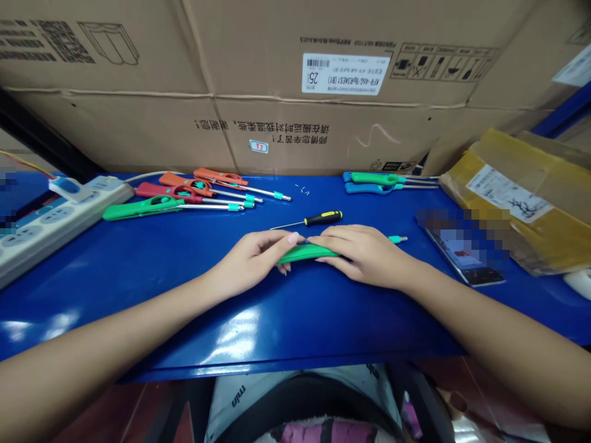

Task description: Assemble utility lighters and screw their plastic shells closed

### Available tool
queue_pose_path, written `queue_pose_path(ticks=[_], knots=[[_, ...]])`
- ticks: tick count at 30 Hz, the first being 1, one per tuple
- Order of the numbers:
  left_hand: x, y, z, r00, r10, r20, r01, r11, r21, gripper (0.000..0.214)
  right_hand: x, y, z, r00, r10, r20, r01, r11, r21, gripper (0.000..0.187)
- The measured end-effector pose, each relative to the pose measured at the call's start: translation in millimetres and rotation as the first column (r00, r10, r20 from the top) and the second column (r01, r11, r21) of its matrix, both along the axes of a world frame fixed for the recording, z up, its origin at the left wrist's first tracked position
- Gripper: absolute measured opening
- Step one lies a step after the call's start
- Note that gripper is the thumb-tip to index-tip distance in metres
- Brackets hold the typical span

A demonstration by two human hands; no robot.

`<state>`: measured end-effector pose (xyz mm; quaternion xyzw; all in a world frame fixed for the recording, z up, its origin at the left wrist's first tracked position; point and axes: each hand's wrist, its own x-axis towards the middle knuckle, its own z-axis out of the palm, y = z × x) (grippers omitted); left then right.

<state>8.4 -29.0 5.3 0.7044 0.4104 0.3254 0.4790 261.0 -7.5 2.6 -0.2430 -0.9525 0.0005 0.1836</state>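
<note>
Both of my hands are closed around a green long-nosed lighter [310,251], held level above the blue table. My left hand [252,258] grips its handle end, thumb on top. My right hand [367,253] wraps the middle and front, hiding the trigger area; the metal tip with a teal band sticks out past it on the right. Just beyond my fingers lies a screwdriver [323,218] with a black and yellow handle, its shaft pointing left. Several tiny white pieces [303,190] are scattered behind it.
Back left, a green lighter [143,209], a red lighter [168,192] and orange lighters [220,178] lie fanned out beside a power strip [55,218]. Blue and green lighters [372,183] lie back right. A phone [462,249] and a yellow-taped parcel [526,203] are at right. Cardboard [152,123] stands behind.
</note>
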Motion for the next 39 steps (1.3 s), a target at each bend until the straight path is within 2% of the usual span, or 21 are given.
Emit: queue_pose_path(ticks=[1,3,5,6,8,17,24,28,33,39], knots=[[-2.9,0.8,-0.5,0.997,0.02,-0.076,-0.003,0.978,0.211,0.039,0.3,-0.1,0.1,1.0,-0.003,-0.015,0.003,1.0,-0.007,0.032],[-8.6,2.9,-2.1,0.984,-0.023,-0.177,0.116,0.835,0.537,0.034,0.8,0.0,0.7,0.999,-0.013,-0.042,0.011,1.0,-0.026,0.03],[-12.1,4.6,-4.0,0.973,-0.047,-0.226,0.192,0.708,0.68,0.029,0.5,-0.2,1.2,0.998,-0.012,-0.06,0.01,0.999,-0.042,0.029],[-12.8,4.9,-4.7,0.97,-0.056,-0.235,0.211,0.671,0.71,0.028,0.1,-0.5,1.3,0.998,-0.009,-0.063,0.006,0.999,-0.045,0.029],[-12.5,4.5,-5.5,0.969,-0.066,-0.237,0.223,0.643,0.733,0.027,-0.8,-1.6,1.0,0.998,-0.004,-0.06,0.002,0.999,-0.039,0.029],[-8.9,-2.2,-4.4,0.967,-0.073,-0.243,0.225,0.684,0.694,0.023,-2.0,-6.5,-2.3,0.999,-0.037,-0.03,0.038,0.998,0.05,0.028],[-18.9,10.5,0.9,0.957,-0.101,-0.271,0.253,0.748,0.614,0.023,7.7,4.7,6.4,0.999,0.034,0.007,-0.033,0.995,-0.089,0.031],[-25.2,18.5,0.0,0.96,-0.066,-0.273,0.23,0.746,0.625,0.024,12.6,8.7,6.0,0.999,0.016,-0.031,-0.02,0.993,-0.119,0.027],[-24.1,16.9,-0.1,0.96,-0.053,-0.275,0.22,0.749,0.625,0.024,12.4,7.8,5.1,0.997,-0.05,-0.058,0.04,0.986,-0.161,0.026],[-29.5,20.2,0.9,0.964,-0.014,-0.266,0.197,0.712,0.674,0.023,17.0,15.7,6.8,0.997,-0.075,0.001,0.074,0.986,-0.148,0.024]])
